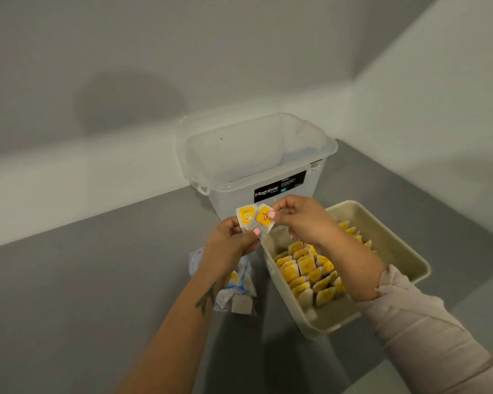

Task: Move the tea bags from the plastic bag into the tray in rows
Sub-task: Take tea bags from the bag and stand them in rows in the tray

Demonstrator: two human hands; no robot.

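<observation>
Two tea bags with yellow tags (255,216) are held up in front of me, above the grey counter. My left hand (234,245) grips them from below, thumb pressed on the lower edge. My right hand (299,220) pinches the right tag (264,216) between thumb and finger. The beige tray (399,245) lies to the right and holds several rows of yellow-tagged tea bags (310,270). The plastic bag (241,291) lies under my left forearm, with a few tea bags showing inside.
A clear Megabox storage tub (256,163) stands behind my hands against the wall corner. Grey counter (83,280) spreads to the left and front. White walls close the back and right sides.
</observation>
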